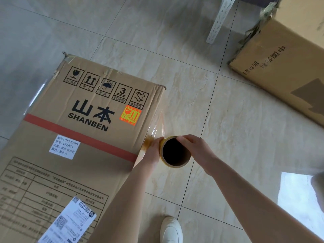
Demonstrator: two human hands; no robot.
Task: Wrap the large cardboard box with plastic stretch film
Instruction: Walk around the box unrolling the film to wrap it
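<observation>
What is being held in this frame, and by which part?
The stretch film roll: the left hand grips its side nearest the cardboard box, the right hand curls over the core's top rim.

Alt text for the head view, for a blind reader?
A roll of stretch film is gripped by the left hand and right hand beside the large cardboard box, film stretched to its edge. A second cardboard box lies on the tiled floor.

box (78, 155): lg brown, SHANBEN print | film roll (175, 164): by box edge, sheet (158, 126) pulled taut
</observation>
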